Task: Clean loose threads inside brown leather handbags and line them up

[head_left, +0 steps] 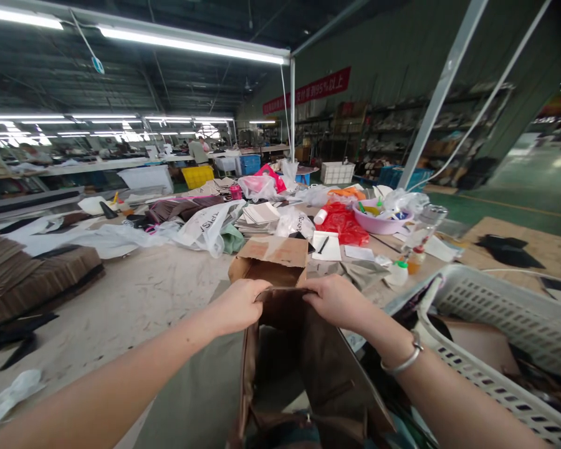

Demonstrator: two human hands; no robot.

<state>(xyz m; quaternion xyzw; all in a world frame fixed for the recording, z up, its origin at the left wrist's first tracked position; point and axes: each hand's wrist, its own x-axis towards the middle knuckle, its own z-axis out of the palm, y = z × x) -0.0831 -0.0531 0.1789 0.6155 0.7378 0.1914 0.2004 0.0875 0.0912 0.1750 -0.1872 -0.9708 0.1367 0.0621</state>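
A dark brown bag-like piece (327, 355), open at the top, hangs at the front edge of the table. My left hand (240, 304) pinches its far rim at the left, and my right hand (334, 300) grips the same rim a little to the right. The fingers of both hands are closed on the edge. Just beyond the hands stands an open cardboard box (273, 252). Grey sheet material (201, 380) lies under the left forearm. The lower part of the brown piece is cut off by the frame.
Stacked brown pieces (42, 280) lie at the left of the table (140, 293). A white plastic basket (505, 305) with brown pieces stands at the right. Behind are plastic bags, a red bag (343, 223), a pink basin (383, 221) and a green-capped bottle (399, 272).
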